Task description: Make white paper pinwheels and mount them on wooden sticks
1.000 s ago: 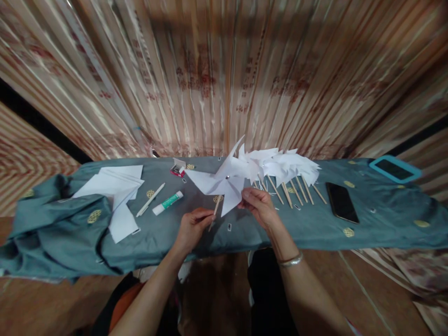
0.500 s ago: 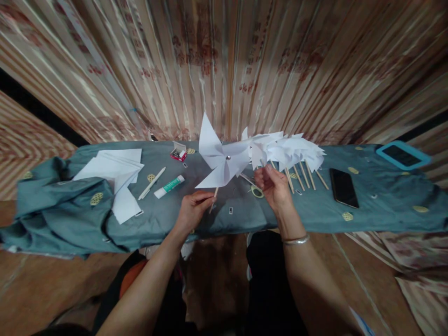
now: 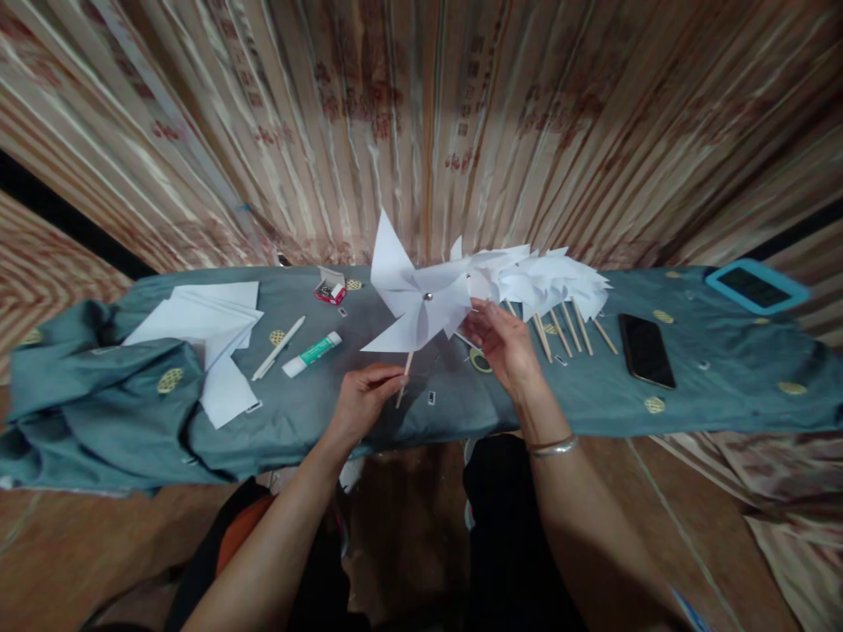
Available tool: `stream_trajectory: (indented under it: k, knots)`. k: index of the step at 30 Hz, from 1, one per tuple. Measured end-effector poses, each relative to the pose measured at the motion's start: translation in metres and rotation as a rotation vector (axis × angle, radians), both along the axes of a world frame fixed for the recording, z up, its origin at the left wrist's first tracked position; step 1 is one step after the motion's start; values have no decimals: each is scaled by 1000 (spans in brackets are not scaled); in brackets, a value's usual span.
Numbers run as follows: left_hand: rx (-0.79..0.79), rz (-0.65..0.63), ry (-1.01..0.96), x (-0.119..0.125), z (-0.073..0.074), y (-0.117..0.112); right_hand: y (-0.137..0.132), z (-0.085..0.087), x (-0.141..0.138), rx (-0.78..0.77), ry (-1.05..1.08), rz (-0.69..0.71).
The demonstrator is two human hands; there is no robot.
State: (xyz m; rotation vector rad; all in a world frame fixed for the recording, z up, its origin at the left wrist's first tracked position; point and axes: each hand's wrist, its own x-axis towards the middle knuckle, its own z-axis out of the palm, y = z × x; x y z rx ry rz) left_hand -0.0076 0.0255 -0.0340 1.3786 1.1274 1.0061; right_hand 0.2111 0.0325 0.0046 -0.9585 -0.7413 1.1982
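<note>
A white paper pinwheel (image 3: 395,268) with a silver pin at its centre stands raised over the table. My left hand (image 3: 365,395) pinches its thin wooden stick (image 3: 409,364) below the blades. Beside the right-hand blade is my right hand (image 3: 504,342), its fingers loosely bent and apart, the tips at the blade's edge; whether they touch it I cannot tell. Behind that hand, several finished pinwheels (image 3: 553,281) lie overlapping with their sticks toward me. Scissors (image 3: 479,358) with a pale green handle lie partly hidden under my right hand.
On the grey-green tablecloth (image 3: 395,426) lie white paper sheets (image 3: 217,307), a white pencil-like stick (image 3: 280,348), a glue stick (image 3: 313,354) and a small red box of pins (image 3: 330,287). A black phone (image 3: 647,351) and a blue-framed tablet (image 3: 757,285) are at the right. A striped curtain (image 3: 421,132) hangs behind.
My right hand has moved slightly left and up to the edge of the pinwheel's blade, and its fingers have spread. My left hand still grips the stick. The view has shifted a little.
</note>
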Motion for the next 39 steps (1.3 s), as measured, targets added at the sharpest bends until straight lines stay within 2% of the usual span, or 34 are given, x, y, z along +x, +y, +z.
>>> stream_trajectory:
  k: [4, 8, 23, 39]
  knots:
    - [-4, 3, 7, 0, 2, 0, -1, -2, -2, -27, -18, -15]
    - [-7, 12, 11, -1, 4, -1, -4, -1, -4, -39, -39, 35]
    - [-6, 20, -7, 0, 0, 0, -9, -7, -21, -31, 74, 131]
    - [20, 36, -56, 4, -1, 0, -12, -10, -42, -45, 48, 191]
